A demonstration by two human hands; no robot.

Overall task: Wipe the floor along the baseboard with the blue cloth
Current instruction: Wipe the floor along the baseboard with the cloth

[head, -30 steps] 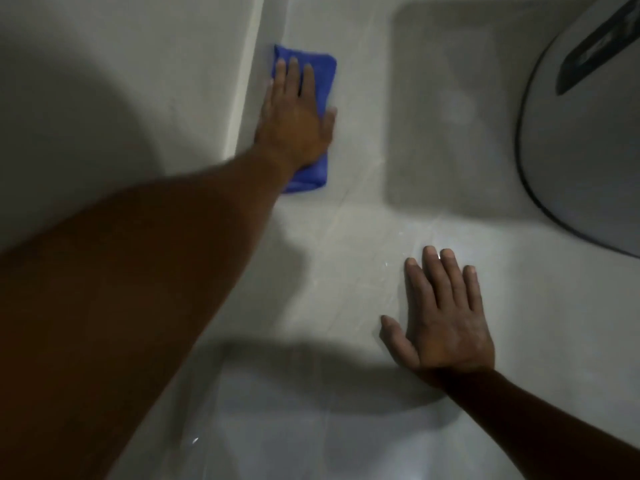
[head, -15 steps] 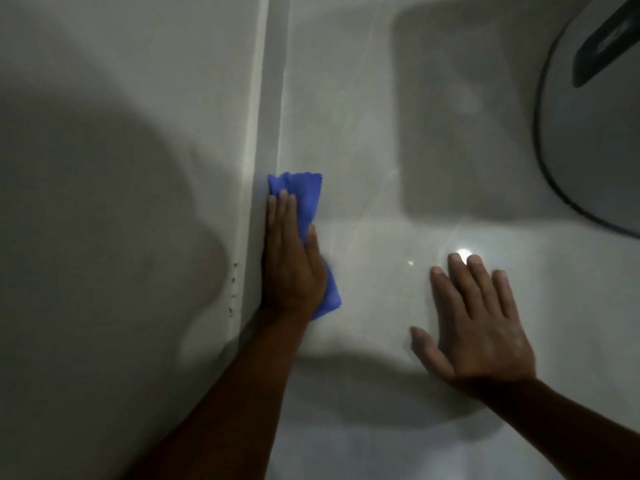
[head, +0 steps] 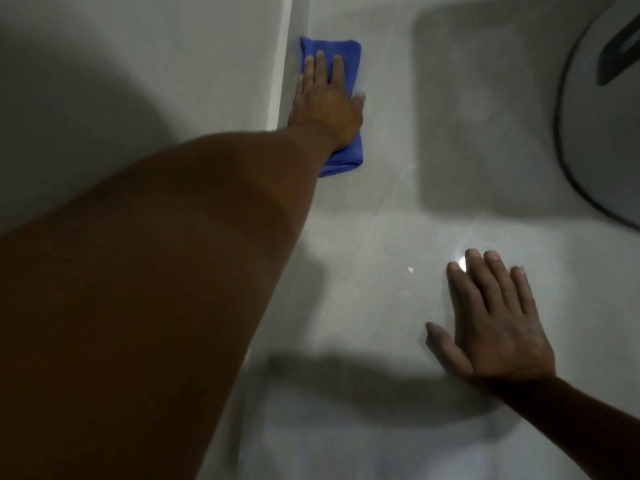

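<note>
A folded blue cloth lies flat on the pale tiled floor, its left edge against the white baseboard. My left hand presses down on the cloth with fingers stretched forward, arm reaching far out from the lower left. The cloth shows beyond my fingertips and behind my wrist. My right hand rests flat on the floor at the lower right, fingers spread, holding nothing.
A white wall fills the left side above the baseboard. A large rounded grey object with a dark rim stands at the upper right and casts a shadow on the floor.
My left hand has pushed the cloth forward along the baseboard, away from me, after pulling it close half a second ago. My right hand stays planted on the floor.
</note>
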